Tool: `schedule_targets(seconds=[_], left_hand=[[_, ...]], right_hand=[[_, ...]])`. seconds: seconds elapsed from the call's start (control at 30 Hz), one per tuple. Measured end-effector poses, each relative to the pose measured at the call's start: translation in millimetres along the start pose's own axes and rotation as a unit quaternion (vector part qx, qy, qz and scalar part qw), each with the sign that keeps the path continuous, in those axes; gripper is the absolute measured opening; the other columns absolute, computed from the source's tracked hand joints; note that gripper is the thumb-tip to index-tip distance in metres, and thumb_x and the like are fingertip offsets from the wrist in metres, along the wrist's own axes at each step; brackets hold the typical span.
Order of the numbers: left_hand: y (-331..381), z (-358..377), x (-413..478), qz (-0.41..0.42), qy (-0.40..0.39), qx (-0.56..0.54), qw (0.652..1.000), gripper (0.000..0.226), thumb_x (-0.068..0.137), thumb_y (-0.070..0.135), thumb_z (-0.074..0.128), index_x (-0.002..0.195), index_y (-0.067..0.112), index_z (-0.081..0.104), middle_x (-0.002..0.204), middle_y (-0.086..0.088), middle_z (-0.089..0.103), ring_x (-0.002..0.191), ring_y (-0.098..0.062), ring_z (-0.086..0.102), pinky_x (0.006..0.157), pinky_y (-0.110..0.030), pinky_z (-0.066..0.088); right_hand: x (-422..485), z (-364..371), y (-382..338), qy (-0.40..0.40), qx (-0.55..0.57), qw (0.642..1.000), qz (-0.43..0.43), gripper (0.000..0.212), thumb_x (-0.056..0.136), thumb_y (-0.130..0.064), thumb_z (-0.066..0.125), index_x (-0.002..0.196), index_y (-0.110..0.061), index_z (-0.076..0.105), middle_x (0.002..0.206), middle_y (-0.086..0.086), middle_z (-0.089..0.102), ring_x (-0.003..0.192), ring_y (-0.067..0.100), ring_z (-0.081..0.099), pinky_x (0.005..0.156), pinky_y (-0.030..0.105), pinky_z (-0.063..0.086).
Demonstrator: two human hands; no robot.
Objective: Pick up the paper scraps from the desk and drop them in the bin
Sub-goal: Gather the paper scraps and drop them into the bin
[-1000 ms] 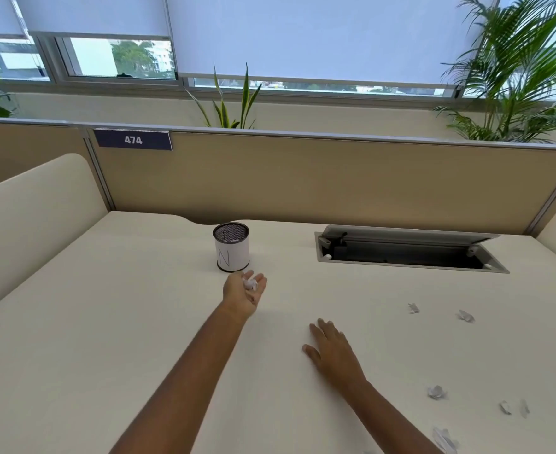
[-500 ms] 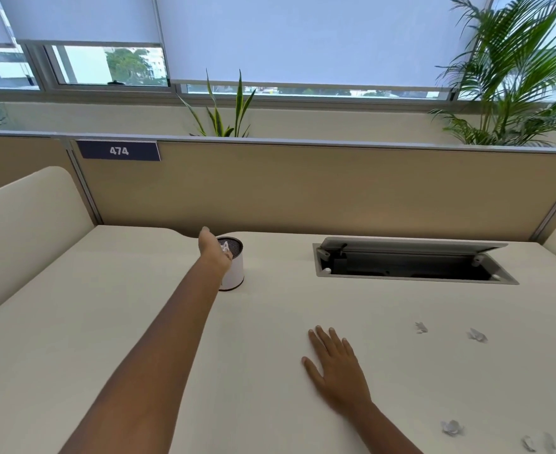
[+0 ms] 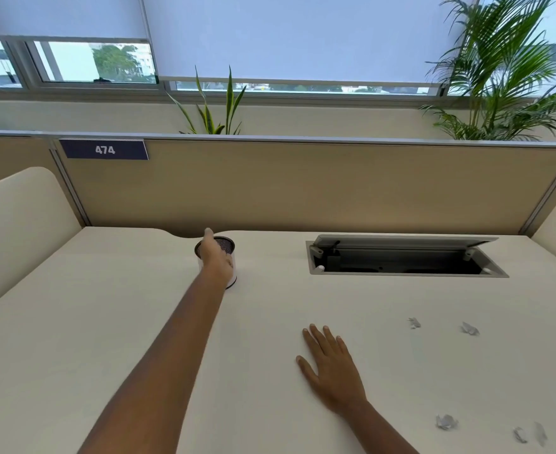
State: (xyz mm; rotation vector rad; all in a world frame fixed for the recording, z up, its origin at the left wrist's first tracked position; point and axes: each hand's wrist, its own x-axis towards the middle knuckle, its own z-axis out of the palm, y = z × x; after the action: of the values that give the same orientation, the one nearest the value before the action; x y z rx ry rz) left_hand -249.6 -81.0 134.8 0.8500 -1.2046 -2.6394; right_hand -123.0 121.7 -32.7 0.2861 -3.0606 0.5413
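Note:
The bin [image 3: 232,276] is a small white cylinder with a dark mesh inside, standing at the back middle of the cream desk [image 3: 73,322]. My left hand [image 3: 216,258] is stretched over its near rim, back of the hand towards me, palm and fingers hidden; no scrap shows in it. My right hand [image 3: 332,371] lies flat on the desk with fingers spread, holding nothing. Several crumpled white paper scraps lie to its right: one [image 3: 413,322] and another [image 3: 470,328] farther back, a bigger one [image 3: 446,422] and small ones [image 3: 520,434] near the front edge.
An open cable hatch [image 3: 401,257] with a raised lid is sunk into the desk to the right of the bin. A tan partition [image 3: 302,185] with a "474" label closes the back. Cream side dividers [image 3: 17,224] stand left and right.
My left hand, which carried a scrap in its upturned palm, reached forward to the bin and turned over above it. The scrap is no longer visible. The right hand stayed flat.

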Motion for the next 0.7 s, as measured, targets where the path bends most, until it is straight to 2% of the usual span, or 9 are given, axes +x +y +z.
schedule_targets(seconds=[0.03,0.07,0.13,0.23,0.4,0.47,0.6,0.67,0.7], left_hand=[[-10.2,-4.4,-3.3,0.007,-0.013,0.025,1.000,0.040,0.097,0.037,0.039,0.127,0.013,0.047,0.111,0.008,0.067,0.091,-0.001,0.060,0.050,-0.013,0.039],[-22.2,-8.2,-7.2,0.016,-0.024,0.068,0.997,0.042,0.099,0.033,0.036,0.131,0.007,0.046,0.121,-0.001,0.065,0.100,-0.010,0.060,0.066,-0.016,0.047],[-51.8,-17.1,-18.9,0.063,-0.013,0.181,0.981,0.044,0.100,0.019,0.032,0.137,-0.003,0.036,0.144,-0.022,0.041,0.120,-0.025,0.048,0.098,-0.031,0.040],[-103.3,-34.7,-42.2,0.146,-0.029,0.312,0.938,0.041,0.098,0.006,0.036,0.138,-0.001,0.037,0.144,-0.019,0.042,0.128,-0.027,0.043,0.103,-0.030,0.034],[-175.5,-58.5,-75.0,0.209,-0.133,0.508,0.825,0.044,0.098,0.010,0.040,0.141,0.005,0.034,0.150,-0.011,0.035,0.140,-0.020,0.032,0.113,-0.025,0.022],[-192.1,-62.6,-87.1,0.217,-0.176,0.578,0.767,0.048,0.099,0.016,0.037,0.145,0.008,0.026,0.156,-0.008,0.024,0.145,-0.018,0.019,0.119,-0.028,0.014],[-212.0,-64.7,-98.5,0.256,-0.210,0.732,0.595,0.053,0.100,0.023,0.030,0.148,0.010,0.013,0.159,-0.011,0.006,0.148,-0.022,0.001,0.121,-0.035,0.002],[-215.6,-64.1,-106.1,0.284,-0.200,0.774,0.530,0.056,0.095,0.028,0.043,0.144,0.007,0.027,0.155,-0.019,0.020,0.146,-0.027,0.016,0.120,-0.038,0.016],[-215.7,-63.2,-110.7,0.318,-0.187,0.783,0.502,0.059,0.084,0.034,0.062,0.134,0.006,0.048,0.144,-0.023,0.042,0.137,-0.029,0.038,0.111,-0.038,0.035]], right_hand=[[0.0,0.0,-0.1,-0.002,-0.001,1.000,0.001,0.055,0.096,-0.046,0.027,0.144,-0.029,0.007,0.157,-0.008,0.002,0.145,0.014,-0.003,0.117,0.028,-0.007],[-0.2,-0.3,-0.3,-0.006,-0.002,1.000,0.002,0.055,0.096,-0.046,0.027,0.144,-0.029,0.007,0.157,-0.008,0.002,0.145,0.014,-0.003,0.118,0.029,-0.005],[-0.5,-0.8,-0.8,-0.011,-0.005,1.000,0.003,0.055,0.096,-0.045,0.026,0.144,-0.028,0.006,0.157,-0.008,0.002,0.145,0.014,-0.003,0.119,0.030,-0.003],[-2.0,-2.2,-1.1,-0.014,-0.011,1.000,0.004,0.053,0.097,-0.043,0.026,0.144,-0.027,0.008,0.157,-0.006,0.003,0.145,0.014,-0.002,0.119,0.031,-0.001],[-2.8,-10.4,5.8,-0.047,-0.014,0.999,-0.004,0.050,0.098,-0.036,0.026,0.144,-0.021,0.012,0.157,0.000,0.009,0.145,0.017,0.004,0.119,0.036,0.005],[-6.0,-16.6,13.2,-0.035,-0.018,0.999,-0.001,0.048,0.098,-0.030,0.028,0.143,-0.018,0.018,0.156,0.004,0.014,0.145,0.017,0.010,0.118,0.036,0.009],[-16.4,-31.8,35.5,0.042,0.005,0.999,0.028,0.042,0.094,-0.020,0.045,0.133,-0.004,0.039,0.147,0.019,0.033,0.138,0.032,0.030,0.115,0.043,0.024],[-20.3,-40.9,49.1,0.077,-0.004,0.996,0.044,0.037,0.091,-0.014,0.049,0.125,0.001,0.049,0.139,0.025,0.043,0.130,0.040,0.040,0.108,0.048,0.035],[-21.2,-45.5,56.5,0.092,-0.014,0.994,0.056,0.034,0.090,-0.013,0.048,0.119,0.003,0.054,0.133,0.027,0.049,0.125,0.042,0.046,0.102,0.049,0.042]])
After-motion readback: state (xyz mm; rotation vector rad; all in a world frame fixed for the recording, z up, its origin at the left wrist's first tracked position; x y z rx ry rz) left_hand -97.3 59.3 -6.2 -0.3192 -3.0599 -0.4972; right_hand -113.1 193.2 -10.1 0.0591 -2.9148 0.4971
